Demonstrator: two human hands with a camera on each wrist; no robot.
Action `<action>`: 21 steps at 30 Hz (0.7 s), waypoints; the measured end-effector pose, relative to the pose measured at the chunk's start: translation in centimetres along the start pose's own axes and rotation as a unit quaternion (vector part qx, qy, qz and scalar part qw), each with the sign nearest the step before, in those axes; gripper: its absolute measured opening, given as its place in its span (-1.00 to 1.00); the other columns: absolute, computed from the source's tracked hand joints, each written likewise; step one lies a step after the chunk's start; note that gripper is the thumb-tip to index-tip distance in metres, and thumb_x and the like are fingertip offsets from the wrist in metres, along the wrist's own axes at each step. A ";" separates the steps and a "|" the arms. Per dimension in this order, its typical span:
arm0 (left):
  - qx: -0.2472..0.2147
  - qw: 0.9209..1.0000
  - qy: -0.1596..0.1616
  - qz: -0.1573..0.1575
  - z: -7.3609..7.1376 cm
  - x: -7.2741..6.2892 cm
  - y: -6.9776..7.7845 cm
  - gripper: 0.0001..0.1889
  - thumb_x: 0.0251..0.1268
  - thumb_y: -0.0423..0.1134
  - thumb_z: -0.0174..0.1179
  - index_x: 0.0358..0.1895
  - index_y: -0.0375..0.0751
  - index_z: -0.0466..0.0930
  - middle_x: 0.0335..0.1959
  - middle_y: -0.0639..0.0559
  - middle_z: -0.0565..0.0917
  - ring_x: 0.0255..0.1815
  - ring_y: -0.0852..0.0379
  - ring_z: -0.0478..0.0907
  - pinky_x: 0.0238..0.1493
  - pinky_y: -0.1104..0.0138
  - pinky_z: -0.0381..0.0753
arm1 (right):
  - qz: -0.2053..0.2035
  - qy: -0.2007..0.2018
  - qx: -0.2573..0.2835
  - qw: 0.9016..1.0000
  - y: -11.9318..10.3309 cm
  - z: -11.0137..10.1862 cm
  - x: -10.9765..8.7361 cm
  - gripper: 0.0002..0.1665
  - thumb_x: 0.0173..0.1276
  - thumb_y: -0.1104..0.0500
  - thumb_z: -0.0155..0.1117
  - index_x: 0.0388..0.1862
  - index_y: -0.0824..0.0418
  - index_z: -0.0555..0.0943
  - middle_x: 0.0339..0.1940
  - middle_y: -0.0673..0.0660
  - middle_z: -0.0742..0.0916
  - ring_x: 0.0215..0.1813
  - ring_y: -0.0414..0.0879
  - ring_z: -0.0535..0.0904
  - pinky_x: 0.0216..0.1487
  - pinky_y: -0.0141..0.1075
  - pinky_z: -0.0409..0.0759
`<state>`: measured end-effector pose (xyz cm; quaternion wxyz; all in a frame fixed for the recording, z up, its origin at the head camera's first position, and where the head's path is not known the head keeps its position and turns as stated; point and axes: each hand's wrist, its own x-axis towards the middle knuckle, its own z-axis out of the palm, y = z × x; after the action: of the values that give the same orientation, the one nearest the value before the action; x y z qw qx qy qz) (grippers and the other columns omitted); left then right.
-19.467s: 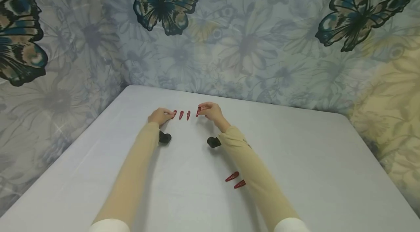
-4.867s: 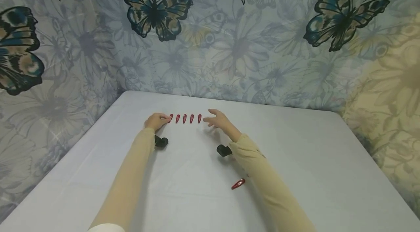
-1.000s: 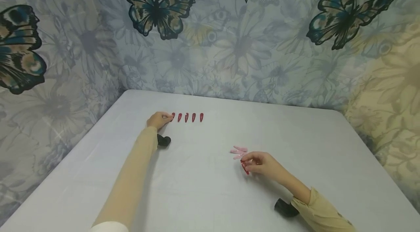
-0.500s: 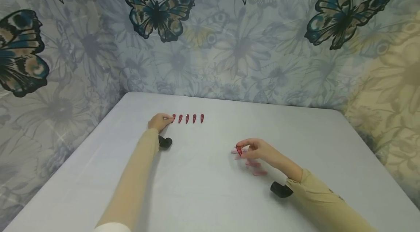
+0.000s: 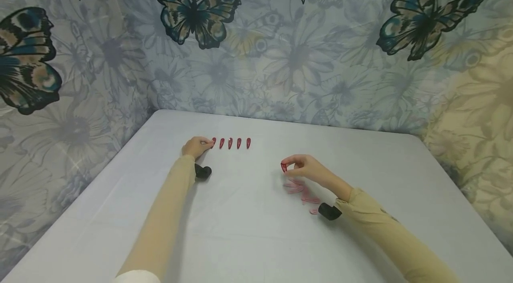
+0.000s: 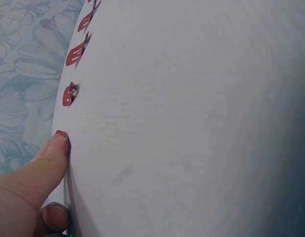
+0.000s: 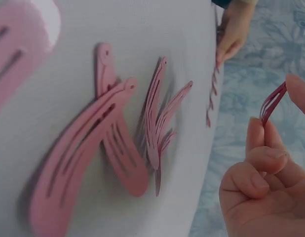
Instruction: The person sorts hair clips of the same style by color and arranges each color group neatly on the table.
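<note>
Several red snap hair clips lie in a short row near the far side of the white table. My left hand holds the leftmost red hair clip at the table surface; its fingertip covers part of that clip in the left wrist view. In the air right of the row, my right hand pinches another red hair clip between finger and thumb. The right wrist view shows this held clip upright at the fingertips. Beneath that hand lie several pink hair clips, some crossing each other.
A white table spreads under both arms, its far edge close to a wall with butterfly pictures. Black wrist cameras sit at both cuffs.
Over the last second my right hand has carried the red hair clip up and left from among the pink clips, uncovering more of them. The left hand has stayed at the row's left end.
</note>
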<state>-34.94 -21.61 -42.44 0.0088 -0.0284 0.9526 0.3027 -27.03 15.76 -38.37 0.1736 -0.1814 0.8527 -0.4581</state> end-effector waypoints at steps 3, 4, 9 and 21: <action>0.002 1.000 0.000 0.002 0.0 0.1 0.0 -0.63 0.38 -0.03 0.17 0.07 -0.21 0.66 0.27 -0.24 0.55 0.27 -0.25 0.49 0.23 -0.07 0.40 | -0.005 0.017 -0.017 1.000 -0.2 0.2 0.8 -0.51 0.28 0.19 0.36 0.16 0.36 0.58 -0.42 0.01 0.67 -0.46 -0.21 0.35 -0.30 -0.36 0.40; 0.002 1.000 0.001 0.003 0.1 0.2 0.0 -0.63 0.38 -0.03 0.17 0.06 -0.20 0.66 0.27 -0.24 0.55 0.27 -0.26 0.49 0.22 -0.07 0.40 | -0.005 0.023 -0.014 1.000 -0.3 0.2 1.2 -0.51 0.28 0.18 0.36 0.16 0.34 0.59 -0.34 0.08 0.70 -0.45 -0.21 0.37 -0.28 -0.36 0.43; -0.001 1.000 0.003 0.004 0.1 0.2 -0.2 -0.63 0.37 -0.03 0.18 0.05 -0.21 0.67 0.26 -0.24 0.57 0.27 -0.25 0.49 0.23 -0.07 0.41 | -0.017 0.033 0.002 0.999 -0.7 0.8 2.9 -0.51 0.30 0.12 0.35 0.16 0.32 0.60 0.09 0.30 0.70 -0.31 -0.17 0.49 -0.10 -0.31 0.53; -0.004 1.000 0.004 0.006 0.0 0.0 -0.2 -0.63 0.37 -0.04 0.18 0.06 -0.21 0.66 0.25 -0.24 0.57 0.26 -0.25 0.50 0.23 -0.07 0.41 | 0.003 0.072 -0.007 0.997 -2.0 1.6 6.7 -0.53 0.26 0.22 0.37 0.15 0.30 0.61 0.12 0.30 0.69 -0.37 -0.15 0.41 -0.24 -0.38 0.43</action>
<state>-34.95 -21.74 -42.54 0.0029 -0.0236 0.9515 0.3068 -31.85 10.43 -38.37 0.1125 -0.1465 0.8666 -0.4637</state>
